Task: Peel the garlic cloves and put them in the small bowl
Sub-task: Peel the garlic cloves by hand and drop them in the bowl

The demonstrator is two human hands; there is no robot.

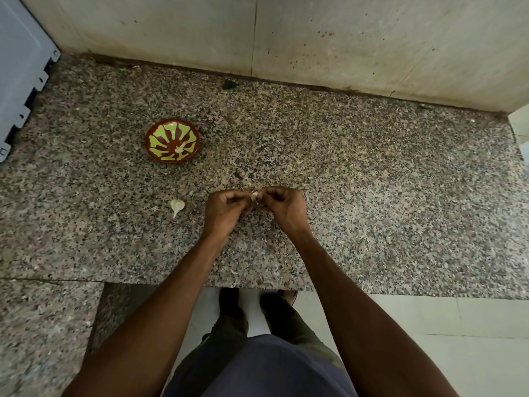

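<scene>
Over the middle of the granite counter, my left hand (224, 207) and my right hand (282, 206) meet fingertip to fingertip. Both pinch one small pale garlic clove (254, 195), which shows only as a sliver between the fingers. Another garlic clove (176, 206), still in its skin with a thin tail, lies on the counter to the left of my left hand. Further back on the left stands the small bowl (153, 138), red-brown with a green leaf pattern, and a pale piece of garlic (180, 149) lies inside it.
The speckled granite counter (372, 196) ends in a front edge just below my forearms. A tiled wall (315, 38) runs along the back. A grey stepped appliance (20, 67) stands at the far left. A dark speck (229, 84) lies near the wall, and bits of skin near the front edge.
</scene>
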